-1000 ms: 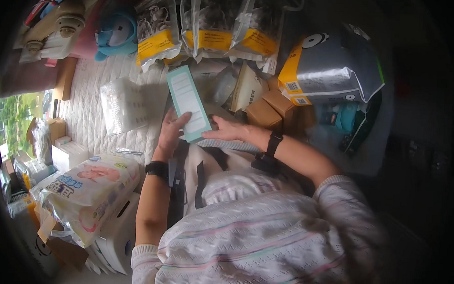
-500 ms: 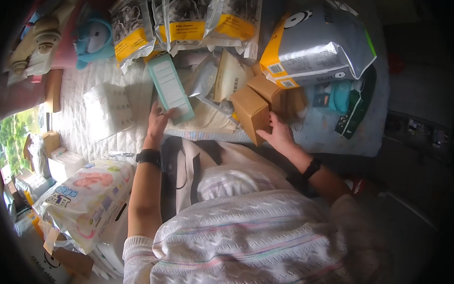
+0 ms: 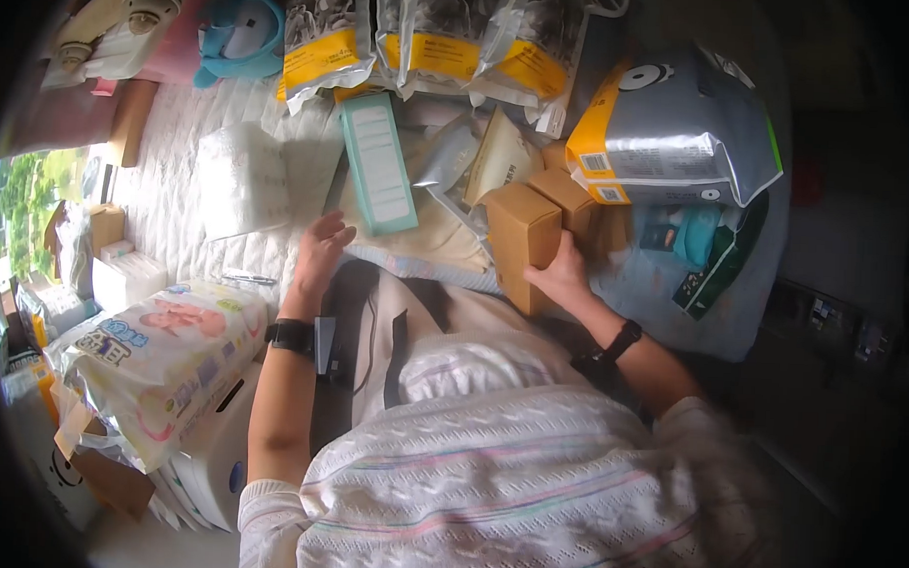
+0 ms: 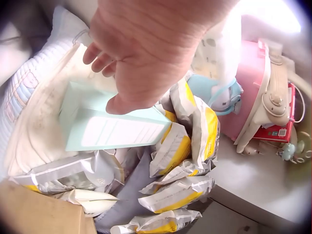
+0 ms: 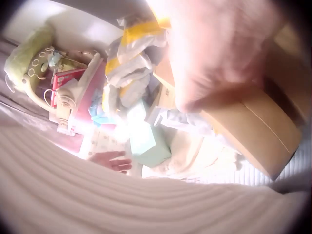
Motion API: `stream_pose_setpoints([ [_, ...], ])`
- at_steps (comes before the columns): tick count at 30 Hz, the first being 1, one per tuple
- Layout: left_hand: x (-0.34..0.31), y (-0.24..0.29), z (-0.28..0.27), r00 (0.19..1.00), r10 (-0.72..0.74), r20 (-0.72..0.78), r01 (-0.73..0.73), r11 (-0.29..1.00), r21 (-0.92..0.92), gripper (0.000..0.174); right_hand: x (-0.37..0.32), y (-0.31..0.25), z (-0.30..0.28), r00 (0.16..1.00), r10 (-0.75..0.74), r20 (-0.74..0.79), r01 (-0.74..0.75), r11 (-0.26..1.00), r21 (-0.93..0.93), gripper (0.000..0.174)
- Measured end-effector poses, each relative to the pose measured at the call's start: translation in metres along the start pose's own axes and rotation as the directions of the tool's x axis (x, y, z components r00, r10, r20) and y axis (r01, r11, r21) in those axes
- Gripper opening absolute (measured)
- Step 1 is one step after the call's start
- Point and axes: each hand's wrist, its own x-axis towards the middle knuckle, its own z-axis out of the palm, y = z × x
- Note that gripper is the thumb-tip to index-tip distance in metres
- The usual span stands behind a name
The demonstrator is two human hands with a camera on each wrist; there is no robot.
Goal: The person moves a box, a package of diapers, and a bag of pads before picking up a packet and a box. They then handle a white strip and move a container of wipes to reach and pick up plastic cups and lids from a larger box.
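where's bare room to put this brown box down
Bare quilt lies between the white pack and the diaper pack, left of the left hand. It is crowded around the teal box, pouches and silver bag.

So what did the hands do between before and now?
A second ago both hands held the teal box. Now it lies on the pile, and the left hand has let go and hangs open just beside it. The right hand moved off to the right and took hold of the brown cardboard box. The yellow bags and the diaper pack stayed where they were.
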Motion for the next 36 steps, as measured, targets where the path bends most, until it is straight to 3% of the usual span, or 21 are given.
stream_pose_setpoints([
  [3, -0.021, 0.025, -0.008, 0.997, -0.021, 0.075, 0.025, 0.999, -0.046, 0.050, -0.008, -0.022, -0.032, 0.982, -0.170, 0.082, 0.169, 0.986, 0.010, 0.059],
  [4, -0.025, 0.031, -0.009, 0.993, -0.008, 0.114, 0.012, 0.999, -0.032, 0.050, -0.008, -0.032, -0.039, 0.969, -0.224, 0.104, 0.209, 0.969, 0.131, 0.061],
  [6, -0.029, 0.039, -0.010, 0.958, 0.038, 0.284, -0.030, 0.999, -0.030, 0.049, -0.003, -0.060, -0.055, 0.936, -0.241, 0.256, 0.175, 0.950, 0.258, 0.063],
  [7, -0.032, 0.044, -0.009, 0.927, 0.076, 0.367, -0.051, 0.996, -0.077, 0.051, -0.001, -0.090, -0.063, 0.898, -0.337, 0.282, 0.201, 0.886, 0.418, 0.060],
  [9, -0.039, 0.066, -0.005, 0.879, 0.199, 0.434, -0.210, 0.977, -0.023, 0.061, 0.012, -0.132, -0.069, 0.833, -0.380, 0.401, 0.155, 0.857, 0.491, 0.062],
  [11, -0.038, 0.070, -0.001, 0.859, 0.219, 0.462, -0.197, 0.976, -0.098, 0.070, 0.018, -0.152, -0.071, 0.811, -0.387, 0.439, 0.126, 0.848, 0.515, 0.063],
  [12, -0.040, 0.082, -0.002, 0.804, 0.256, 0.537, -0.175, 0.965, -0.197, 0.072, 0.025, -0.170, -0.068, 0.758, -0.486, 0.436, 0.092, 0.740, 0.666, 0.063],
  [13, -0.047, 0.097, -0.004, 0.792, 0.329, 0.514, -0.164, 0.926, -0.340, 0.070, 0.032, -0.186, -0.067, 0.707, -0.574, 0.414, 0.037, 0.613, 0.789, 0.064],
  [14, -0.056, 0.113, -0.008, 0.776, 0.403, 0.486, -0.152, 0.866, -0.476, 0.068, 0.039, -0.204, -0.065, 0.695, -0.587, 0.415, 0.047, 0.613, 0.788, 0.064],
  [15, -0.061, 0.123, -0.015, 0.779, 0.411, 0.473, -0.164, 0.862, -0.479, 0.068, 0.045, -0.222, -0.063, 0.690, -0.600, 0.405, 0.066, 0.610, 0.790, 0.062],
  [17, -0.069, 0.138, -0.029, 0.878, 0.412, 0.244, -0.199, 0.777, -0.597, 0.065, 0.058, -0.253, -0.050, 0.664, -0.655, 0.361, 0.152, 0.591, 0.792, 0.057],
  [18, -0.071, 0.141, -0.038, 0.880, 0.418, 0.227, -0.212, 0.772, -0.599, 0.065, 0.061, -0.272, -0.041, 0.651, -0.666, 0.364, 0.160, 0.590, 0.792, 0.057],
  [20, -0.075, 0.145, -0.059, 0.934, 0.356, -0.020, -0.285, 0.712, -0.641, 0.062, 0.061, -0.311, -0.018, 0.645, -0.717, 0.263, 0.315, 0.563, 0.764, 0.055],
  [22, -0.075, 0.148, -0.080, 0.923, 0.323, -0.207, -0.374, 0.638, -0.673, 0.055, 0.060, -0.349, 0.004, 0.514, -0.838, 0.184, 0.498, 0.466, 0.731, 0.053],
  [25, -0.068, 0.138, -0.125, 0.896, 0.260, -0.359, -0.444, 0.526, -0.726, 0.049, 0.065, -0.390, 0.030, 0.436, -0.872, 0.221, 0.583, 0.461, 0.670, 0.055],
  [26, -0.061, 0.133, -0.142, 0.890, 0.217, -0.402, -0.456, 0.475, -0.753, 0.046, 0.072, -0.399, 0.042, 0.360, -0.894, 0.266, 0.676, 0.446, 0.587, 0.055],
  [29, -0.015, 0.111, -0.193, 0.808, 0.146, -0.571, -0.580, 0.030, -0.814, 0.042, 0.095, -0.446, 0.058, 0.221, -0.926, 0.306, 0.828, 0.344, 0.444, 0.053],
  [31, 0.013, 0.099, -0.227, 0.809, 0.048, -0.585, -0.583, -0.048, -0.811, 0.051, 0.109, -0.485, 0.066, 0.114, -0.974, 0.196, 0.933, 0.172, 0.316, 0.042],
  [33, 0.040, 0.091, -0.252, 0.819, 0.012, -0.573, -0.569, -0.111, -0.815, 0.053, 0.124, -0.525, 0.079, 0.070, -0.982, 0.174, 0.960, 0.114, 0.255, 0.039],
  [35, 0.067, 0.086, -0.274, 0.795, -0.318, -0.516, -0.539, 0.021, -0.842, 0.055, 0.136, -0.562, 0.092, 0.027, -0.987, 0.156, 0.980, 0.057, 0.192, 0.036],
  [36, 0.089, 0.075, -0.285, 0.789, -0.294, -0.540, -0.574, -0.037, -0.818, 0.054, 0.141, -0.579, 0.100, 0.022, -0.982, 0.189, 0.994, 0.042, 0.103, 0.036],
])
